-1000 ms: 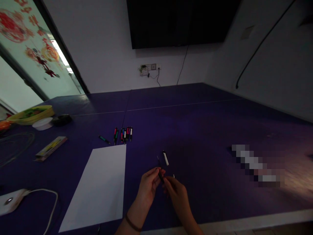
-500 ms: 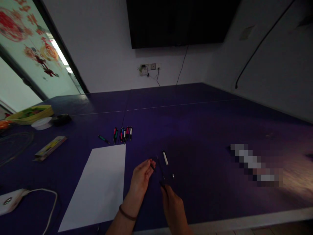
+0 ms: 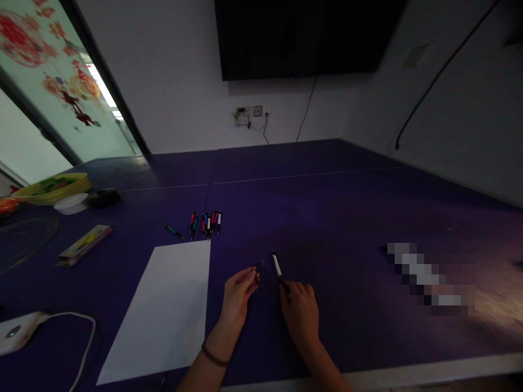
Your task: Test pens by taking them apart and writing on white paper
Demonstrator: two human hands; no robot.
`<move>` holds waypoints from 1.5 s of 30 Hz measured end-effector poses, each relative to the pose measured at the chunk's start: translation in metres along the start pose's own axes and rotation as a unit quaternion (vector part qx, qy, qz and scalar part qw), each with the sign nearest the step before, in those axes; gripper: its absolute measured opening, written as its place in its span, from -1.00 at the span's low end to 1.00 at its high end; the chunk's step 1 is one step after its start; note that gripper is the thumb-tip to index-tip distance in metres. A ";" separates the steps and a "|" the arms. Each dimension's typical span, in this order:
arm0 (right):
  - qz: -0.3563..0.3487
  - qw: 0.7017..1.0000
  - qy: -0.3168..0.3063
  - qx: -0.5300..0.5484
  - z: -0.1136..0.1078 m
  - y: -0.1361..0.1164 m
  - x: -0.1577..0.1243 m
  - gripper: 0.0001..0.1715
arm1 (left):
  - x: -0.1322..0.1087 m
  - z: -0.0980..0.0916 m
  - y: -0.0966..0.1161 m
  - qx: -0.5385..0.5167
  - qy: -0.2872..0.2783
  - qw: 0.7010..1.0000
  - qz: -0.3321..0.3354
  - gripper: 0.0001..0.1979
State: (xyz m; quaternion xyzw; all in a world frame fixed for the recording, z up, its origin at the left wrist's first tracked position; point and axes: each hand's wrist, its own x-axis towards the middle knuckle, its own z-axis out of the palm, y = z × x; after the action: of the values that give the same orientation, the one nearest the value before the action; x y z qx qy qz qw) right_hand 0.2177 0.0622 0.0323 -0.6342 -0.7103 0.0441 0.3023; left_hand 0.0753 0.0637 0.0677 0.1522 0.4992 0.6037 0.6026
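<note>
Just right of the paper, my left hand [image 3: 237, 296] pinches a small dark pen part [image 3: 257, 279] between thumb and fingertips. A thin pen refill [image 3: 267, 279] lies on the table between my two hands. My right hand [image 3: 301, 311] is closed, with a dark pen part [image 3: 285, 288] showing at its thumb and fingers. Just beyond those fingers lies a white pen barrel [image 3: 277, 264] with a black end; whether it touches the dark part I cannot tell. My right fingers partly hide what they hold.
A white paper sheet [image 3: 163, 310] lies left of my hands. Several coloured pens [image 3: 208, 223] lie beyond it, with one green pen [image 3: 174, 231] apart. Further left are a flat box [image 3: 84, 246], a white bowl [image 3: 71, 204], a yellow basket [image 3: 77, 184] and a white cable [image 3: 92, 337].
My right hand has moved forward and right, toward the white barrel, over the spot where a small shiny piece lay. That piece no longer shows. My left hand keeps its pinch, almost still.
</note>
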 end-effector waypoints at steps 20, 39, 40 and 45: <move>0.047 0.986 -0.154 -0.047 0.014 0.011 0.066 -0.77 | 0.006 0.009 -0.034 0.300 -0.026 0.947 0.116 -0.84; 0.077 0.994 -0.005 0.079 0.012 0.049 0.074 -0.55 | 0.059 0.067 -0.029 0.694 0.038 0.691 0.199 -0.85; 0.077 0.993 0.002 0.094 0.011 0.051 0.068 -0.53 | 0.060 0.067 -0.031 0.696 0.040 0.687 0.203 -0.86; 0.066 0.989 0.012 0.130 0.006 0.048 0.057 -0.48 | 0.058 0.066 -0.032 0.718 0.040 0.656 0.229 -0.84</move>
State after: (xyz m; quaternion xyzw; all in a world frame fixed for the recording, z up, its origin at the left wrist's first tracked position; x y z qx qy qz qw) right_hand 0.2563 0.1265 0.0276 -0.6358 -0.6509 0.1483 0.3874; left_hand 0.1329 0.1354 0.0483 0.6229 0.7499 0.1823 0.1279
